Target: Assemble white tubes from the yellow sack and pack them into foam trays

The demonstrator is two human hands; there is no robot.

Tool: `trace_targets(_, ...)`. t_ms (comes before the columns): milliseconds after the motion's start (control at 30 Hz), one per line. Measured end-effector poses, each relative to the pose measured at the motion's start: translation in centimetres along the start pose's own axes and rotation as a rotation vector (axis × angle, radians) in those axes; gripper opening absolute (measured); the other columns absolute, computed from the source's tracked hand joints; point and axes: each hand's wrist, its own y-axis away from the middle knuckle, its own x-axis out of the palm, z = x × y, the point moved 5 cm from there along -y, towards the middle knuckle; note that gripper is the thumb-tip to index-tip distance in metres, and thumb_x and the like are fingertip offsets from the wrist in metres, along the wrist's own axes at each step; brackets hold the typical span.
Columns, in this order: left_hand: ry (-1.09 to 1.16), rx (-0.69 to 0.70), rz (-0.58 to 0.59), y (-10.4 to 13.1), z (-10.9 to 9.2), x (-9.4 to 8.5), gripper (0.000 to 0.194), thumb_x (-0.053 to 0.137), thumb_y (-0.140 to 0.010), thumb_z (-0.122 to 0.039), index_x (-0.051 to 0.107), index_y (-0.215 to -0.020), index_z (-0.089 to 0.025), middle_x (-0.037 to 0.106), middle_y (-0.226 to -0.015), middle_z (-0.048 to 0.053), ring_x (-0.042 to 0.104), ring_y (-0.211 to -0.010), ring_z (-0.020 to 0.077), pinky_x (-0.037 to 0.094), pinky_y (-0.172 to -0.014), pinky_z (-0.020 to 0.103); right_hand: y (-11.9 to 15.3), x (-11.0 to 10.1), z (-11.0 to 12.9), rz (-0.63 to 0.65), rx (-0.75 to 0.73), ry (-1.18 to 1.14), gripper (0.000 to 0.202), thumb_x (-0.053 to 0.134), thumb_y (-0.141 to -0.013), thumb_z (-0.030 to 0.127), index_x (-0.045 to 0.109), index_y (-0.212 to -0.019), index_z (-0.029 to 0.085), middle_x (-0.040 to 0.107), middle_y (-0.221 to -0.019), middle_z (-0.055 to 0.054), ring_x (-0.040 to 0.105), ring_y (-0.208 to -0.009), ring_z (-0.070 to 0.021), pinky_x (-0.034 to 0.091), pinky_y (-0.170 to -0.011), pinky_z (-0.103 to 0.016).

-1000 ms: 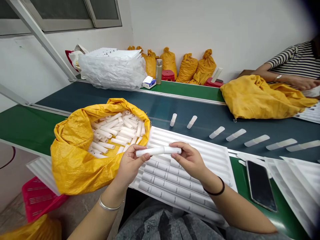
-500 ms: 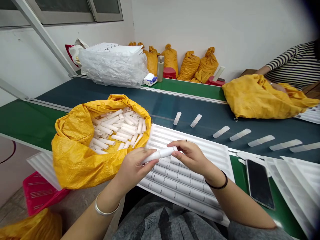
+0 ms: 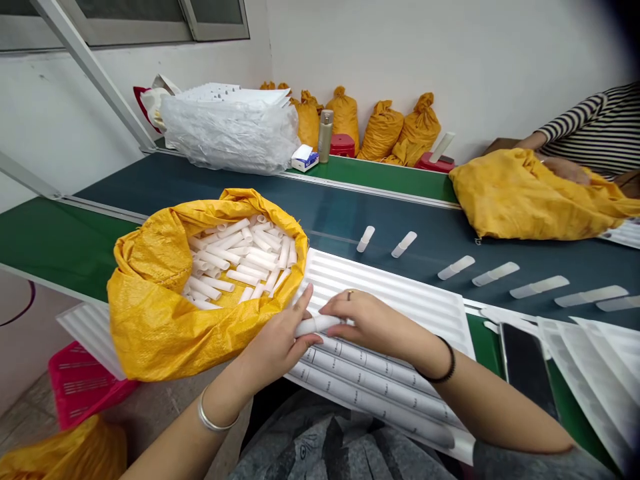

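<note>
White tube (image 3: 316, 325), gripped by the left hand (image 3: 278, 341) and right hand (image 3: 369, 321), has come down nearer the ribbed tray (image 3: 395, 291).

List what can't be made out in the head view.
Head view:
Held tube, both ends: covered by left hand and right hand.
Print on tray tubes: too small to read.
Rightmost belt tube: cut off by the right edge.
Co-worker's hand: partly hidden by the yellow bag.

Tube (image 3: 316, 325) white; sack (image 3: 165, 340) yellow; sleeve (image 3: 575, 120) black-white striped.
</note>
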Motion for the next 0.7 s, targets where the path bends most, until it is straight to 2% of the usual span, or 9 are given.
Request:
trace_targets(67,-0.143,-0.086,0.009,-0.2,2.3,-1.2,0.073,0.052,-0.09,-0.038,0.013,-0.149,-0.019,0.061,-0.114,0.012,0.058,-0.104,0.0237,0.047,-0.093,0.039,-1.8,0.6,-1.9,0.02,0.094,0.185,0.013,0.065,-0.081,0.028,0.065,-0.088,0.017,0.064,-0.094,-0.009,0.059,-0.085,-0.0192,0.043,-0.076,-0.028)
trace_targets(100,-0.259,-0.18,-0.006,-0.3,3.9,-2.2,0.066,0.049,-0.091,-0.038,0.021,-0.147,-0.016,0.057,-0.121,0.015,0.054,-0.112,0.026,0.043,-0.098,0.041,-2.9,0.4,-3.5,-0.03,0.192,0.236,0.014,0.066,-0.079,0.027,0.064,-0.088,0.017,0.064,-0.094,-0.009,0.059,-0.085,-0.0198,0.042,-0.076,-0.028)
trace_targets(167,-0.503,-0.458,-0.014,-0.1,7.2,-4.5,0.049,0.04,-0.093,-0.032,0.04,-0.137,-0.01,0.052,-0.128,0.02,0.048,-0.121,0.0307,0.038,-0.102,0.044,-5.0,-0.6,-7.2,-0.175,0.414,0.262,0.02,0.06,-0.081,0.027,0.06,-0.098,0.017,0.064,-0.094,-0.009,0.059,-0.086,-0.0205,0.041,-0.075,-0.027)
trace_targets(233,-0.638,-0.725,0.056,0.6,10.0,-6.1,0.04,0.038,-0.09,-0.027,0.056,-0.119,-0.006,0.058,-0.116,0.025,0.055,-0.111,0.0353,0.042,-0.093,0.047,-6.8,-1.9,-10.9,-0.287,0.576,0.257,0.026,0.05,-0.086,0.027,0.055,-0.109,0.016,0.065,-0.095,-0.009,0.059,-0.088,-0.0212,0.041,-0.074,-0.028)
trace_targets(300,-0.638,-0.849,0.163,1.1,11.7,-6.4,0.032,0.044,-0.085,-0.025,0.065,-0.099,-0.006,0.065,-0.098,0.025,0.064,-0.092,0.0371,0.048,-0.079,0.045,-8.1,-2.8,-14.1,-0.33,0.687,0.248,0.027,0.045,-0.088,0.024,0.053,-0.112,0.014,0.066,-0.096,-0.011,0.06,-0.087,-0.0212,0.041,-0.073,-0.027)
trace_targets(400,-0.588,-0.904,0.261,1.3,13.0,-5.7,0.018,0.053,-0.075,-0.022,0.067,-0.078,-0.01,0.069,-0.084,0.022,0.066,-0.079,0.0347,0.048,-0.066,0.037,-9.2,-3.0,-17.4,-0.323,0.8,0.212,0.025,0.049,-0.086,0.023,0.056,-0.106,0.011,0.067,-0.099,-0.012,0.061,-0.088,-0.0198,0.041,-0.072,-0.025)
trace_targets(500,-0.542,-0.917,0.288,1.0,13.7,-5.4,0.011,0.058,-0.067,-0.019,0.066,-0.072,-0.013,0.07,-0.079,0.019,0.066,-0.075,0.0322,0.045,-0.061,0.033,-9.3,-2.9,-18.7,-0.291,0.838,0.19,0.028,0.055,-0.084,0.025,0.059,-0.106,0.01,0.067,-0.103,-0.013,0.063,-0.09,-0.0193,0.042,-0.073,-0.024)
trace_targets(600,-0.464,-0.867,0.258,0.6,13.8,-5.7,0.011,0.061,-0.064,-0.019,0.067,-0.072,-0.015,0.071,-0.075,0.013,0.066,-0.072,0.0287,0.044,-0.06,0.03,-7.8,-3.3,-18.2,-0.27,0.849,0.208,0.043,0.058,-0.083,0.034,0.055,-0.116,0.006,0.065,-0.107,-0.017,0.063,-0.093,-0.0229,0.044,-0.074,-0.027)
trace_targets(700,-0.41,-0.756,0.122,0.4,12.6,-6.3,0.023,0.056,-0.073,-0.022,0.068,-0.092,-0.016,0.072,-0.094,0.012,0.066,-0.089,0.0271,0.047,-0.074,0.032,-4.4,-3.0,-15.6,-0.21,0.772,0.231,0.039,0.052,-0.087,0.037,0.06,-0.113,0.008,0.066,-0.103,-0.018,0.064,-0.092,-0.0252,0.045,-0.074,-0.031)
